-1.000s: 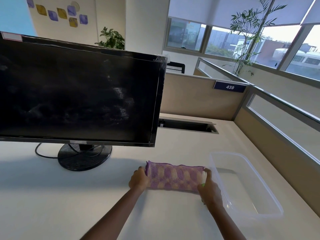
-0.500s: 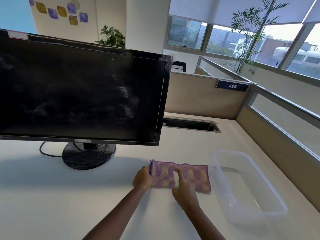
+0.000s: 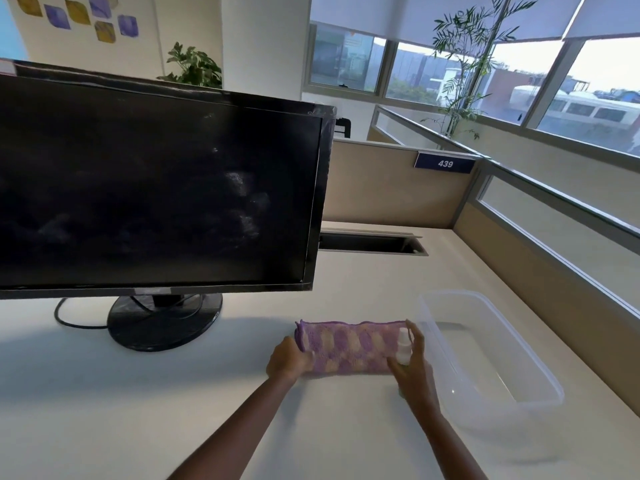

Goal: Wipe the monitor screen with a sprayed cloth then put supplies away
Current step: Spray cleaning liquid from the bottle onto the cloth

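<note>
A purple and tan checked cloth (image 3: 349, 346) lies folded into a long strip on the white desk (image 3: 138, 410). My left hand (image 3: 289, 358) grips its left end. My right hand (image 3: 412, 370) is at the cloth's right end and holds a small white spray bottle (image 3: 402, 348) upright. The black monitor (image 3: 156, 188) stands at the left on a round base (image 3: 162, 320); faint smears show on its dark screen. A clear plastic bin (image 3: 485, 358) sits just right of my right hand.
A black cable (image 3: 72, 320) loops from the monitor base. A cable slot (image 3: 370, 244) is cut into the desk behind the monitor's right edge. Beige cubicle partitions (image 3: 391, 188) close the back and right sides, one with a "439" plate.
My right hand slid from the middle of the cloth back to its right end, and the spray bottle now shows in it. The left hand stayed on the left end.
</note>
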Motion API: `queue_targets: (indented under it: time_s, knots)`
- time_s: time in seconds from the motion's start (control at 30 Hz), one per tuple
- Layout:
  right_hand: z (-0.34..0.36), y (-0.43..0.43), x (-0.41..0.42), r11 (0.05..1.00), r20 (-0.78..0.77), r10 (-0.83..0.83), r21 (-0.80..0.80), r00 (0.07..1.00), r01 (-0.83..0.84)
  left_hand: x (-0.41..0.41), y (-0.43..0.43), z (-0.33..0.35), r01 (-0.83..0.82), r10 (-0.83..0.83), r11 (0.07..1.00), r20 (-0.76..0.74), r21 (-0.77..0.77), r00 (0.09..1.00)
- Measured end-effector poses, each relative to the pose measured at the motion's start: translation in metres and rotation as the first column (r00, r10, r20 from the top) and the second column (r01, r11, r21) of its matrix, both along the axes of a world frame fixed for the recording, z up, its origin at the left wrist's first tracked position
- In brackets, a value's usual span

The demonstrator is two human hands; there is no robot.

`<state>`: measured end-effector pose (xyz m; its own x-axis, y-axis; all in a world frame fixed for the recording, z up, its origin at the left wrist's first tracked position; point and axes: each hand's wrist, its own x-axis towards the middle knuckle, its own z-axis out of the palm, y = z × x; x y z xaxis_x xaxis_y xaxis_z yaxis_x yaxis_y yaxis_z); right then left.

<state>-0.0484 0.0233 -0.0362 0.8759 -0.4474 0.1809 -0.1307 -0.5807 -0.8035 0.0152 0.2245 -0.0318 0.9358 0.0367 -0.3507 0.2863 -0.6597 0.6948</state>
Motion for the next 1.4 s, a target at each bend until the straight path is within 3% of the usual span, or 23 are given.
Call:
queue_targets:
  time_s: [0.2, 0.53, 0.9, 1.03, 1.17, 1.27, 1.4]
  knots:
    - [-0.009, -0.022, -0.008, 0.977, 0.085, -0.171, 0.146, 0.982, 0.157, 0.007, -0.001, -0.003, 0.020, -0.021, 1.000, -0.043, -0.016, 0.999]
    - [-0.024, -0.024, -0.005, 0.949, 0.153, -0.251, 0.232, 0.956, 0.212, 0.019, 0.001, 0.004, -0.026, 0.029, 0.990, 0.016, -0.136, 0.999]
    - [-0.046, -0.027, -0.045, 0.941, -0.025, -0.150, 0.304, 0.988, 0.150, 0.007, -0.005, 0.020, -0.099, 0.138, 0.956, 0.124, -0.275, 0.983]
    - [-0.048, -0.025, -0.068, 0.951, -0.007, -0.230, 0.212, 0.973, 0.226, 0.000, -0.007, 0.034, -0.098, 0.167, 0.943, 0.196, -0.319, 0.966]
    - [-0.039, -0.011, -0.089, 0.957, 0.203, -0.289, 0.066, 0.935, 0.282, -0.009, -0.006, 0.055, -0.028, 0.132, 0.952, 0.325, -0.305, 0.937]
    - [-0.024, 0.001, -0.097, 0.971, 0.354, -0.090, -0.176, 0.931, 0.161, -0.017, -0.003, 0.072, 0.029, 0.107, 0.953, 0.423, -0.303, 0.900]
    - [0.017, 0.018, -0.082, 0.959, 0.391, 0.159, -0.281, 0.906, -0.047, -0.027, 0.008, 0.095, 0.139, 0.050, 0.944, 0.546, -0.299, 0.836]
